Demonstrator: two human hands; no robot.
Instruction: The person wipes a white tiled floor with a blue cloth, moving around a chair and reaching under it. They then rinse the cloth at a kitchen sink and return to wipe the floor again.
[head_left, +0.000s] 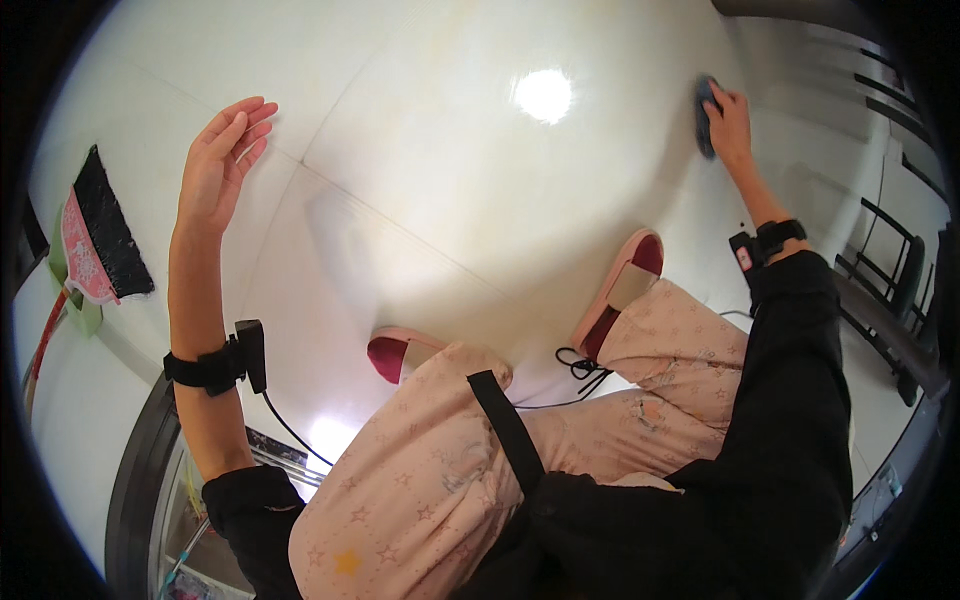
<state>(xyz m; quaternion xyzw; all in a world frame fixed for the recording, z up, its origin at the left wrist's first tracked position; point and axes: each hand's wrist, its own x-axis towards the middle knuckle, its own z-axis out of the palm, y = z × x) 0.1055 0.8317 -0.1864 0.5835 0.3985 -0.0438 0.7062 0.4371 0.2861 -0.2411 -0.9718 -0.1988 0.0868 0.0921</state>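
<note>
My right hand (729, 124), at the upper right, is closed around a dark blue-grey oval object (706, 116), perhaps a brush or sponge; motion blur hides its exact kind. The object lies against or just over the pale tiled floor (450, 150). At the upper left my left hand (225, 161) hangs over the floor with nothing in it, fingers loosely curved and slightly apart. Each forearm wears a black strap with a small device.
A broom (112, 225) with black bristles and a pink head stands at the left by a green dustpan (88, 319). Pink slippers (619, 292) are on my feet below. Black metal racks or chair parts (892, 277) line the right side. A black cable runs near my legs.
</note>
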